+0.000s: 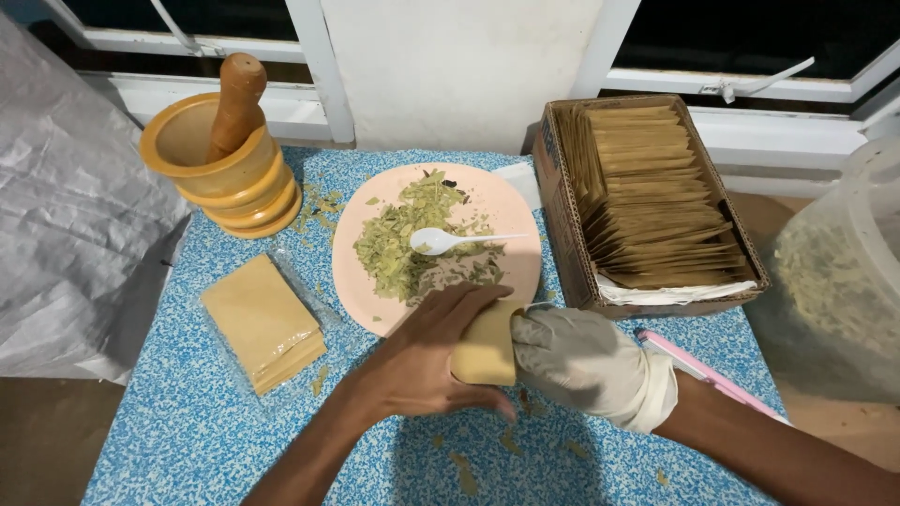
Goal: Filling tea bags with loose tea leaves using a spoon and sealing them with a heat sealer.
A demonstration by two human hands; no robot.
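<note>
Near the front edge of the desk [187, 440], at its middle, two hands meet over one small tan paper pouch [486, 351]. The left hand [422, 361], bare, lies palm down with its fingers curled over the pouch's upper end and its thumb along the desk; the right hand [586, 361], in a pale glove, closes around the pouch's right side, so both hands grip that one pouch just short of the plate's near rim. One round pink plate [511, 211] sits at the desk's centre with a heap of crushed green leaves [403, 239] and one white plastic spoon [450, 241] lying across it. Toward the left edge lies one clear-wrapped stack of flat tan pouches [262, 323], with bare patterned desk in front of it. At the back left corner stands one yellow mortar [220, 164] with one wooden pestle [236, 103] leaning inside. Along the right edge one open cardboard box [562, 215] holds a dense row of upright tan pouches, too many to count. One pink strip-shaped object [703, 370] pokes out behind the right wrist. Scattered leaf bits dot the desk near the hands.
</note>
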